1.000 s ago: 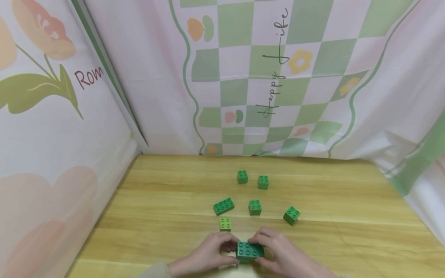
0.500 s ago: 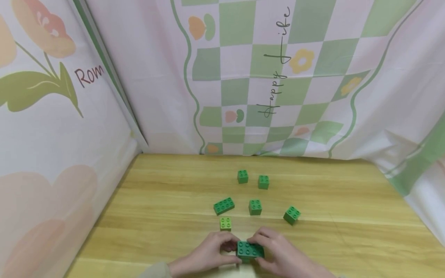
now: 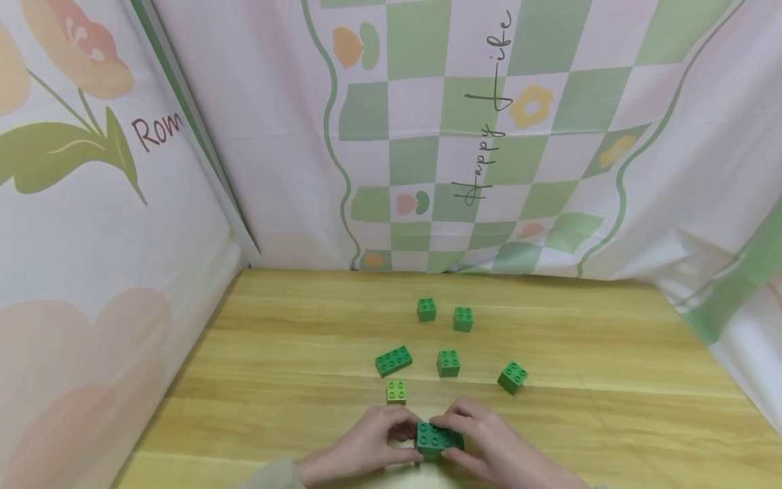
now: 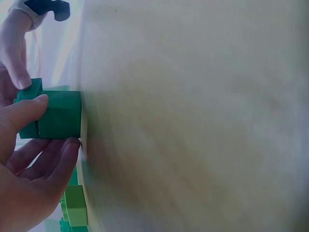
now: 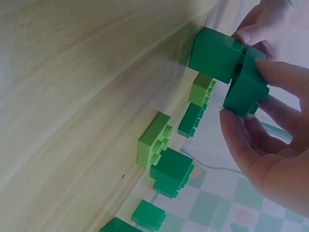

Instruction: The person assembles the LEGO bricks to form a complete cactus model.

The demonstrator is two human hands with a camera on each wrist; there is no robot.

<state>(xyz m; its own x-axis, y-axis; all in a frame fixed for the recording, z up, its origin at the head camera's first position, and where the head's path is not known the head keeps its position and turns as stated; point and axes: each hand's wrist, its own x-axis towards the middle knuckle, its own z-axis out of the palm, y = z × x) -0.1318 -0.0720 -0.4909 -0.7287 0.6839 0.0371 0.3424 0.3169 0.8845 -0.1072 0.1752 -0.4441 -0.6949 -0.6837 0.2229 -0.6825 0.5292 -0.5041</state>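
I see the right hand [image 3: 489, 438] gripping the long green brick [image 3: 429, 437] slightly farther in than half a second ago; the left hand [image 3: 374, 438] pinches the lower green block [image 4: 60, 114]. Both pieces sit near-right of the lime brick [image 3: 396, 391]; their gap suggests incomplete seating.

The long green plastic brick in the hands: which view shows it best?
The right wrist view: the long green plastic brick shows side-on, overhanging a shorter green plastic block. The head view shows its studs, partly hidden by the right hand; the left wrist view shows mainly one end, partly behind the left hand.
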